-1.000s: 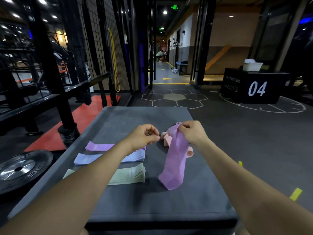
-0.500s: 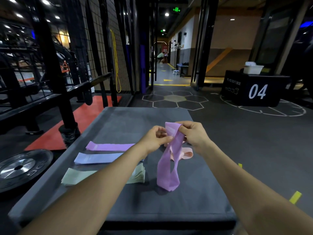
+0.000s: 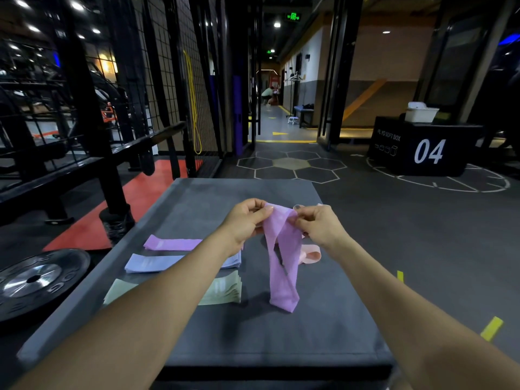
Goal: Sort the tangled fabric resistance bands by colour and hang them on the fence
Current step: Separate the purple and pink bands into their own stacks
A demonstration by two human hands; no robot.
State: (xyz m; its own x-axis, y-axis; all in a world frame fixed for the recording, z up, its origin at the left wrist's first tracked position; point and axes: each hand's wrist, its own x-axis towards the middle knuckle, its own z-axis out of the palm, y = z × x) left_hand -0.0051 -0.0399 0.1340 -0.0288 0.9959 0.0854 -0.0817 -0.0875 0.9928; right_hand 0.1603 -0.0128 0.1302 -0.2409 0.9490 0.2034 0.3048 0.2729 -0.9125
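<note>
1. A lilac fabric resistance band hung as a loop in front of the person, above the middle of a grey padded box top. Its upper end was spread flat between the two hands, its two strands crossed partway down, and its folded lower end touched or nearly touched the padding.
2. The left hand pinched the band's upper left edge between thumb and curled fingers.
3. The right hand pinched the upper right edge in the same way, thumb on the near face of the cloth.
4. Behind the hanging band, a pale pink fabric band lay loosely curled on the padding, partly hidden by the lilac cloth and the right wrist.
5. To the left, three flat groups lay in a column on the padding: a lilac band farthest away, a pale blue band in the middle, and a small stack of pale green bands nearest, all partly covered by the left forearm.
6. A black wire mesh fence stood beyond the box on the left, with a yellow band hanging on it.
7. A black weight plate lay on the floor at the left, and a black box marked 04 stood well apart at the right.
</note>
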